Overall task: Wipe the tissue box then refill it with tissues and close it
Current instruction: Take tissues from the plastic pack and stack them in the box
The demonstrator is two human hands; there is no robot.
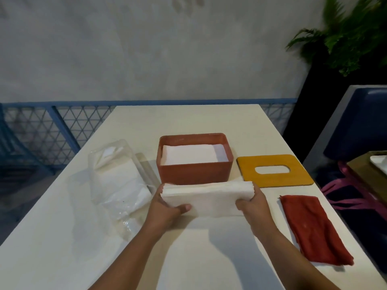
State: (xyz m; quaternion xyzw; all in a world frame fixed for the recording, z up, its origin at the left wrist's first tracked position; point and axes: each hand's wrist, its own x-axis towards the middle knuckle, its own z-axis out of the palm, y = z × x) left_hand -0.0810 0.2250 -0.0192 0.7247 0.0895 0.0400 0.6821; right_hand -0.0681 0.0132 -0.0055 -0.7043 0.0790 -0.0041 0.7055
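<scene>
While a white stack of tissues (207, 200) was held level above the pale tabletop (188, 120), it was gripped at both ends: the left hand (165, 208) was curled round its left end with the thumb laid on top, and the right hand (254, 205) was closed round its right end in the same way. The stack was seen just in front of the terracotta tissue box (194, 172), its far edge overlapping the box's near wall in the view; whether the two touched could not be told. The box was left open at the middle of the tabletop, and a layer of white tissues (192, 156) was already seen inside it. The yellow lid (278, 181), cut with an oval slot, was laid flat just to the right of the box. A red cloth (312, 229) was spread nearer the right edge, apart from the lid. A clear plastic tissue pack (119, 181), partly filled, was seen to the left of the box. A potted fern (345, 38) was placed in the far right corner.
</scene>
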